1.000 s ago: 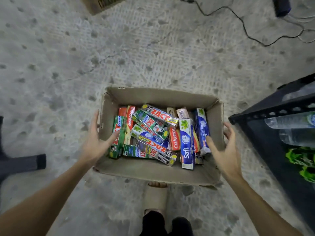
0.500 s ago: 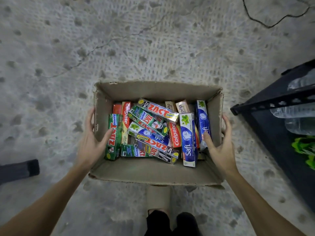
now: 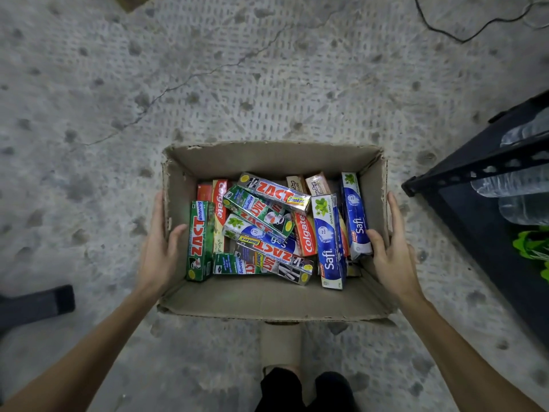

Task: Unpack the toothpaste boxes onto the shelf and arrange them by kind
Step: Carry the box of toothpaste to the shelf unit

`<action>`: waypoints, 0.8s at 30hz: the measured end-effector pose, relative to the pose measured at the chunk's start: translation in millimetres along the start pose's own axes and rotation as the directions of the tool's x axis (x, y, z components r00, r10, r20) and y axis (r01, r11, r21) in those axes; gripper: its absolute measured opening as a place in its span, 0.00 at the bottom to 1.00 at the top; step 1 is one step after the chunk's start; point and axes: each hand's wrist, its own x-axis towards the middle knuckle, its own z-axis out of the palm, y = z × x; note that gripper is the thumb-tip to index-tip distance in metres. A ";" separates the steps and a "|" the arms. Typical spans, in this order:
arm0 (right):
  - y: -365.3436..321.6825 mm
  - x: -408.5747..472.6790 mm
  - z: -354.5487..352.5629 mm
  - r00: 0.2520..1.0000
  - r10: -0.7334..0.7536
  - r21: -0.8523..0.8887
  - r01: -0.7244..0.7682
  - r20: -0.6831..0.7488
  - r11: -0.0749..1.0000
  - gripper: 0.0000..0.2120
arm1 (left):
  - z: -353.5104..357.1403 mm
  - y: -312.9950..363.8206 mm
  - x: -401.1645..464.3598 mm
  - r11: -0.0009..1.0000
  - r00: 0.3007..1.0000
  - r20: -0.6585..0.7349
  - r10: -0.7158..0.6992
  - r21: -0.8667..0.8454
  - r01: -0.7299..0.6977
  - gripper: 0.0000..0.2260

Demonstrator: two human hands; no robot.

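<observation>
An open cardboard box (image 3: 267, 156) sits low in front of me over the concrete floor. It holds several toothpaste boxes in a jumble: a green Zact box (image 3: 199, 242) at the left, a silver Zact Smokers box (image 3: 273, 191), a red Colgate box (image 3: 306, 233) and blue Safi boxes (image 3: 328, 242) at the right. My left hand (image 3: 159, 248) grips the box's left wall, thumb inside and fingers outside. My right hand (image 3: 392, 251) grips the right wall the same way, its thumb next to a Safi box.
A black metal shelf (image 3: 475, 168) stands at the right with water bottles (image 3: 517, 185) and green packs (image 3: 531, 245) on it. A black cable (image 3: 463, 37) crosses the floor at top right. A dark object (image 3: 35, 304) lies at the left. My foot (image 3: 282, 346) shows below the box.
Both hands moved in from hovering beside the box to clasping its side walls. The box now sits a little lower and nearer the middle of the view.
</observation>
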 end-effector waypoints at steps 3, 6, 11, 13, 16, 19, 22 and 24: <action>-1.7 -2.3 -3.7 1.000 -0.008 0.041 0.008 0.003 0.999 0.34 | -1.6 2.5 -2.9 1.000 1.000 -0.012 0.008 0.008 -0.008 0.30; -6.0 -10.6 -9.6 1.000 -0.013 0.086 0.014 -0.017 0.996 0.33 | -3.1 8.1 -7.2 1.000 1.000 -0.016 0.000 0.006 0.000 0.31; -0.6 -37.3 -32.1 0.998 0.050 0.160 -0.042 -0.044 0.986 0.33 | -15.2 41.0 -13.1 0.994 0.996 0.031 0.081 0.065 -0.083 0.32; 2.5 -51.4 -45.2 0.996 0.077 0.184 -0.066 -0.053 0.981 0.33 | -17.6 56.2 -15.2 0.987 0.993 0.057 0.105 0.112 -0.111 0.33; 8.2 -78.2 -66.3 0.991 0.092 0.206 -0.071 -0.094 0.976 0.33 | -15.0 80.0 -24.8 0.972 0.979 0.117 0.166 0.148 -0.183 0.33; 16.1 -103.3 -92.0 0.981 0.119 0.242 -0.080 -0.151 0.967 0.33 | -6.9 104.2 -36.6 0.958 0.962 0.168 0.215 0.155 -0.241 0.32; 28.2 -129.4 -121.7 0.970 0.133 0.288 -0.071 -0.202 0.955 0.33 | 8.4 133.6 -54.6 0.947 0.944 0.216 0.248 0.151 -0.283 0.31; 35.2 -147.1 -144.3 0.959 0.171 0.308 -0.097 -0.224 0.947 0.34 | 21.2 156.0 -69.9 0.947 0.938 0.241 0.248 0.143 -0.287 0.31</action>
